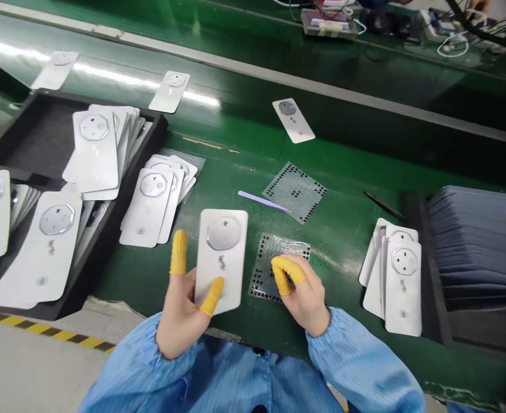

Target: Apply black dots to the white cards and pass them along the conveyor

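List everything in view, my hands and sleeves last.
Tray: 1, black, left
Box: 1, black, right
Held panel: 1, white, middle
Loose panels: 3, white, back
Tray panels: many, white, left
Stacked panels: several, white, beside tray and box
Box sheets: many, grey-blue, right
Dotted sheets: 2, clear with black dots, centre
Slim tool: 1, purple, centre
Dark tool: 1, black, beside box
Bench: 1, green, middle
Floor tape: 1, yellow-black, lower left
Far clutter: uncountable, mixed, top right
Co-worker's hand: 1, blurred, top right
Left hand: 1, yellow finger covers, on held panel
Right hand: 1, yellow finger covers, over nearer dotted sheet
Sleeves: 2, blue, bottom
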`<state>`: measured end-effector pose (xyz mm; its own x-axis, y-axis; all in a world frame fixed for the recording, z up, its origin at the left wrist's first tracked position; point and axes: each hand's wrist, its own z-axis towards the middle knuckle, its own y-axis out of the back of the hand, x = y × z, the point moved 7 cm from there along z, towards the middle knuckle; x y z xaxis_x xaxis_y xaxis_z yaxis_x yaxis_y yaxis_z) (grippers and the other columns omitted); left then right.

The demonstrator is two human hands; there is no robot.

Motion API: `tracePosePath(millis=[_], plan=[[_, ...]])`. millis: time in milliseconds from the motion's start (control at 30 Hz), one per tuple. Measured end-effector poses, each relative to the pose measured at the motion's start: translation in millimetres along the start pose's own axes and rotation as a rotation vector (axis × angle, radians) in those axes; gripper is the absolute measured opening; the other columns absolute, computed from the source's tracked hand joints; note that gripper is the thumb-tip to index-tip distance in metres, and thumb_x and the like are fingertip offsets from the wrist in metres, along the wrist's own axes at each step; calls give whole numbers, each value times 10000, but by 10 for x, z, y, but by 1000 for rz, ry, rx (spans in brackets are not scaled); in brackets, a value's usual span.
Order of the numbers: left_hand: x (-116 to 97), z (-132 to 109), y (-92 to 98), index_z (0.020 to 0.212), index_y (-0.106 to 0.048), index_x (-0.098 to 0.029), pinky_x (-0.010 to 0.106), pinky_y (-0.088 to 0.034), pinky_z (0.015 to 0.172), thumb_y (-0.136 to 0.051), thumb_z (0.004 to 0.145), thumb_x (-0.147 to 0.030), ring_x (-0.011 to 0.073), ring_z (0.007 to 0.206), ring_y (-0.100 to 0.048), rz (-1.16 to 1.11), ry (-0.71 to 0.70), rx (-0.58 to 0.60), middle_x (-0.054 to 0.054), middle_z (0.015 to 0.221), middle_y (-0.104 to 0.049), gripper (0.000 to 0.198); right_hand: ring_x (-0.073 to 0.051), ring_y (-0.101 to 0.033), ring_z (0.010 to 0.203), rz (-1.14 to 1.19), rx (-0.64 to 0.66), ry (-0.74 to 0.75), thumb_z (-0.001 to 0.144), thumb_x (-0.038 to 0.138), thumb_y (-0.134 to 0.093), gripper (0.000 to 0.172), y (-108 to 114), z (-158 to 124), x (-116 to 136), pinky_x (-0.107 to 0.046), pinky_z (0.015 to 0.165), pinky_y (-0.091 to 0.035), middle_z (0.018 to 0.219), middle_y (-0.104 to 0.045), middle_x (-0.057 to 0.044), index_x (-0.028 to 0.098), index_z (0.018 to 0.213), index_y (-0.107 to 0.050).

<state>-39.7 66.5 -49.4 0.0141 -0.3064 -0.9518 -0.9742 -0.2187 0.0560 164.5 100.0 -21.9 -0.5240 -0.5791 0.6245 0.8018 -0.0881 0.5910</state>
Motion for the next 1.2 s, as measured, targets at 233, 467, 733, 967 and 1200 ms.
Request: tracePosePath(millis=[233, 467, 733, 967, 1200], plan=[[-176, -258, -666, 1296, -494, -309, 229, -587, 838, -630, 862, -109, 198, 1056, -691, -281, -125, 121, 38, 1212, -698, 497, -198, -646, 927, -137, -134, 83, 868, 66, -521, 317, 211, 199, 291, -440, 882, -560, 991, -684, -94, 176, 1157, -595], [-230, -341, -693, 1298, -511, -379, 163, -539, 888, -637, 837, -35, 155, 1086, -673, -345, -208, 84, -14, 1245, -682, 588, -369, -425, 1324, -106, 13, 101, 889, 159, -500, 386, 171, 57, 358, -608, 985, -468, 1453, -410, -196, 138, 1271, -549], [-122, -334, -732, 1349, -460, -315, 271, -584, 876, -651, 853, -120, 241, 1104, -666, -375, -56, 104, 71, 1281, -657, 566, -313, -456, 1310, 36, 6, 29, 885, 105, -508, 474, 204, 86, 290, -544, 1016, -475, 1465, -406, -179, 143, 1358, -488], [-105, -321, -795, 1341, -433, -330, 310, -621, 805, -651, 856, -144, 259, 1071, -683, -479, 79, 182, 74, 1298, -643, 563, -261, -579, 1179, 144, -104, -145, 829, 33, -601, 426, 352, 116, 195, -479, 942, -534, 1325, -566, -127, 210, 1216, -611], [-83, -328, -825, 1356, -439, -363, 201, -540, 917, -610, 886, -117, 182, 1163, -630, -370, -2, 177, 28, 1328, -627, 557, -254, -618, 1119, -68, -112, 14, 836, 19, -578, 261, 331, 119, 322, -516, 961, -502, 1159, -670, -156, 144, 1054, -650]])
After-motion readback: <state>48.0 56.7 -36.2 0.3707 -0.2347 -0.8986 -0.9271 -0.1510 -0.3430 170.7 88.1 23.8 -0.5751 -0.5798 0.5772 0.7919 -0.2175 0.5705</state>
